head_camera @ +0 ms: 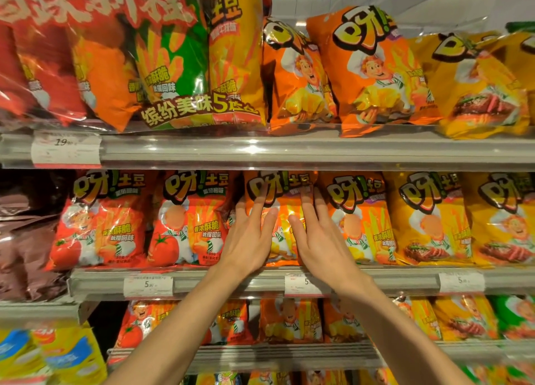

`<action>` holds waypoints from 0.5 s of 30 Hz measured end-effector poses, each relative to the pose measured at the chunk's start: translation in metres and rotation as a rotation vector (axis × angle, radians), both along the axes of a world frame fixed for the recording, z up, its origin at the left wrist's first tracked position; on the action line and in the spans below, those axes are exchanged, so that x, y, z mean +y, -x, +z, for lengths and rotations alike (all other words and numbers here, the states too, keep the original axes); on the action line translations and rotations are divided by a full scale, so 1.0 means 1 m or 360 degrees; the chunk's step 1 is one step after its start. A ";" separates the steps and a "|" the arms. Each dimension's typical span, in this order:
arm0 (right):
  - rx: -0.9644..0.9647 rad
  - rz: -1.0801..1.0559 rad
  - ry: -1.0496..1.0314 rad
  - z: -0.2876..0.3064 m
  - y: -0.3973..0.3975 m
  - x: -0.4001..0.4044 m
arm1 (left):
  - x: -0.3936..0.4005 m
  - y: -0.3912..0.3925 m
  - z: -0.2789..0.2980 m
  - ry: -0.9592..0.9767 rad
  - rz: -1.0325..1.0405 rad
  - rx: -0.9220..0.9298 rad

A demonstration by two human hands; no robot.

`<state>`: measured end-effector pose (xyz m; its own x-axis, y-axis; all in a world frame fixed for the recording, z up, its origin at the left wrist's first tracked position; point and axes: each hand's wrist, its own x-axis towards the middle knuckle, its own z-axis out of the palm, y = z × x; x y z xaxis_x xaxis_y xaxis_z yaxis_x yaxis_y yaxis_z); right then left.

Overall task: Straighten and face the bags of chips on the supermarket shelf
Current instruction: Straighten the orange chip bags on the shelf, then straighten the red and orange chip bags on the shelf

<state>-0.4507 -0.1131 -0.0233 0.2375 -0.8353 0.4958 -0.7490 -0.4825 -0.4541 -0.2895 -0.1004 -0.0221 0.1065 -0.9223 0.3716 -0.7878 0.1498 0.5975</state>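
An orange chip bag (pixel 282 187) stands upright in the middle shelf row, facing forward. My left hand (pixel 249 237) lies flat on its left half with straight fingers. My right hand (pixel 318 237) presses its right half the same way, fingers spread and pointing up. Both hands cover most of the bag's front; only its top logo and a strip between the hands show. Red tomato bags (pixel 188 219) stand to its left, another orange bag (pixel 359 219) and yellow bags (pixel 428 219) to its right.
The middle shelf's front rail (pixel 231 282) carries price tags. On the upper shelf (pixel 289 150) a large multipack (pixel 173 60) and two tilted orange bags (pixel 370 71) stand. Brown bags (pixel 26 234) fill the far left. More chip bags line the lower shelf (pixel 289 321).
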 end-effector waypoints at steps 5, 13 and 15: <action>-0.0148 0.0117 -0.0122 0.003 0.006 0.004 | 0.011 -0.007 0.001 0.0099 -0.0011 0.0075; -0.0673 0.0227 -0.0239 -0.007 0.040 0.037 | 0.065 -0.024 -0.002 0.0283 -0.0106 0.0207; -0.0783 0.0250 -0.0284 -0.016 0.049 0.049 | 0.082 -0.022 -0.007 0.0186 -0.0148 0.0347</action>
